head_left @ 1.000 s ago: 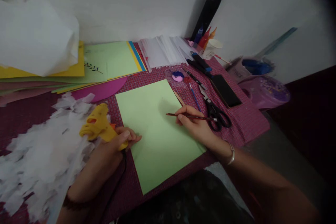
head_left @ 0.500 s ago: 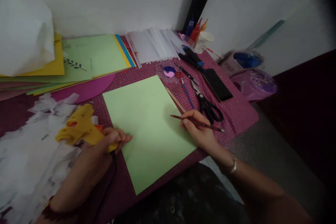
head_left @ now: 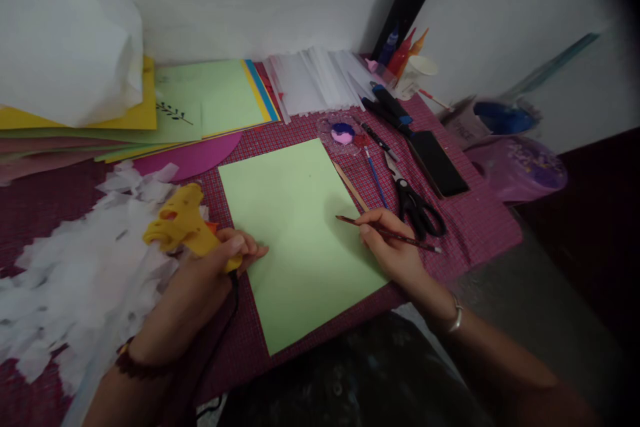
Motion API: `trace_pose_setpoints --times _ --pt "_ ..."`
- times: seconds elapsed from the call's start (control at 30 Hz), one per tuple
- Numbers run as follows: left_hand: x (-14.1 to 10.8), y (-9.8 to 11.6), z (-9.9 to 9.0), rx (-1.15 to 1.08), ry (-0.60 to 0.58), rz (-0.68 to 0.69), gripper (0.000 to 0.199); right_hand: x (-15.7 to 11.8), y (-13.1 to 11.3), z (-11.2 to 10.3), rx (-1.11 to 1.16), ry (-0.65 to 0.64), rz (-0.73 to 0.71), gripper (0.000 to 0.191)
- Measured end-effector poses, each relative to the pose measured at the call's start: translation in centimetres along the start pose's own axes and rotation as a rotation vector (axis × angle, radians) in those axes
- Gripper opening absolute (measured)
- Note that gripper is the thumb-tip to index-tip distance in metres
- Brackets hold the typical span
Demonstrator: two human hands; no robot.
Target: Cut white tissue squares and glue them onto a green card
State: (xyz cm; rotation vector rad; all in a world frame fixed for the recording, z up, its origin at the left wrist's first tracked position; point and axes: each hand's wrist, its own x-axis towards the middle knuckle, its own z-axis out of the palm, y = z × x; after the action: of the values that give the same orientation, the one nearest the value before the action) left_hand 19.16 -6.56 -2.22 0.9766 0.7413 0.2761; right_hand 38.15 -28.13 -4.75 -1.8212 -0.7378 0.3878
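Observation:
A plain light green sheet [head_left: 300, 247] lies on the checked tablecloth in front of me. My left hand [head_left: 213, 280] is wrapped round the handle of a yellow glue gun [head_left: 185, 220], its fingertips at the sheet's left edge. At the sheet's right side my right hand [head_left: 393, 247] holds a dark pencil [head_left: 405, 238], the tip above the paper. Scissors with black handles [head_left: 417, 207], a blue brush [head_left: 376, 177] and a thin wooden stick [head_left: 350, 185] lie beyond that hand.
White paper scraps [head_left: 100, 260] are heaped at the left. Coloured sheets [head_left: 225, 97] and clear sticks [head_left: 320, 80] lie at the back. A palette with paint [head_left: 343, 133], a phone [head_left: 437, 163] and a cutter [head_left: 391, 103] are to the right, with buckets [head_left: 517, 170] beyond the table.
The camera view has shifted, so the table and things on it appear further right. Both hands keep their holds, and the pencil stays in nearly the same place over the sheet.

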Motion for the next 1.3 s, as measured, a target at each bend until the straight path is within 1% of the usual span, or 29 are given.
trace_pose_setpoints --times 0.17,0.4,0.67,1.3 --pt "0.09 -0.34 -0.26 -0.023 -0.014 0.009 0.017 -0.09 0.08 -0.04 0.029 -0.021 0.025 0.007" --pt "0.08 0.03 -0.01 0.010 -0.021 0.040 0.021 -0.01 0.00 0.01 0.014 -0.010 0.035 0.007" --pt "-0.16 0.40 0.34 0.006 -0.016 0.001 0.020 0.00 -0.06 -0.01 0.005 -0.007 0.037 0.007" --pt "-0.08 0.07 -0.11 0.027 -0.014 0.000 0.019 0.02 -0.36 -0.01 0.021 -0.023 0.027 0.008"
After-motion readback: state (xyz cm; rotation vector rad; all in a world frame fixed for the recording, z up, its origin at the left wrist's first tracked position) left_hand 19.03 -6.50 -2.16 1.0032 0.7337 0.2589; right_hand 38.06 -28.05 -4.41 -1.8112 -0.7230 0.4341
